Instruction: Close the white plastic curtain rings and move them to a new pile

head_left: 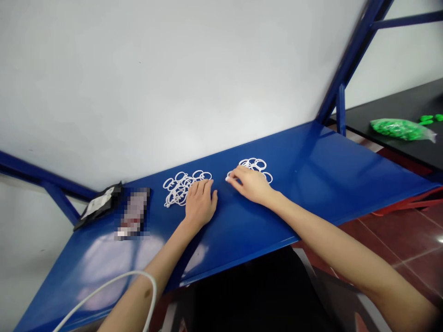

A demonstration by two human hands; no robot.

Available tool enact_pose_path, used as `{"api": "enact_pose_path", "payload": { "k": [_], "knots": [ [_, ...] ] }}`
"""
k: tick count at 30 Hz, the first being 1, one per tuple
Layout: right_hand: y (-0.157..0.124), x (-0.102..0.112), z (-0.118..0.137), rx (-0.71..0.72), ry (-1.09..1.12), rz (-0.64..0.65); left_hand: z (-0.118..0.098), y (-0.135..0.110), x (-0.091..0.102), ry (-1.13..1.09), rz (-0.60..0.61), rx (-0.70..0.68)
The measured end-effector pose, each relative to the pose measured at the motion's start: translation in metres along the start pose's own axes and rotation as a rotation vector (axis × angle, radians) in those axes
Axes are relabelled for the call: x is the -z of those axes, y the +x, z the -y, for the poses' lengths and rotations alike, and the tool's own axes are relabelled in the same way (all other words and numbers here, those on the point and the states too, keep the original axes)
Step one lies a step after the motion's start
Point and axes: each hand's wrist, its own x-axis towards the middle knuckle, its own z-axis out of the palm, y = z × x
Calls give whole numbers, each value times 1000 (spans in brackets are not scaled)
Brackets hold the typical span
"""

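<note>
Two heaps of several white rings lie on a blue table [311, 170]. My left hand [200, 203] rests flat, fingers together and stretched, with its fingertips on the edge of the left heap of rings [180, 186]. My right hand [249, 183] lies beside the right heap of rings [255, 165], its fingertips pinched on one white ring [228, 177] at the heap's left side.
A black packet [100, 205] and a blurred flat object [133, 214] lie at the table's left end. A white cable [114, 283] loops over my left forearm. A black table at the right carries a bag of green pieces [399, 128]. A blue frame post [349, 60] rises behind.
</note>
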Motion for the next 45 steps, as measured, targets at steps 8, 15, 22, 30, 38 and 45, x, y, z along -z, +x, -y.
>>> {"api": "enact_pose_path", "payload": {
  "k": [8, 15, 22, 30, 38, 45],
  "knots": [
    [6, 6, -28, -342, -327, -90, 17, 13, -14, 126, -55, 110],
    [2, -9, -23, -177, -274, -227, 9, 7, -11, 173, -37, 6],
    [-14, -29, -26, 175, -296, -336, 3, 2, -7, 211, -38, -8],
    [-46, -26, 2, 282, -192, -265, -8, -9, -2, 141, -97, -42],
    [-50, -15, 4, 182, 10, -285, -9, -10, -3, 63, -21, -38],
    [-48, -23, 10, 211, 43, -94, -14, -9, 6, -305, 167, 46]
  ]
}}
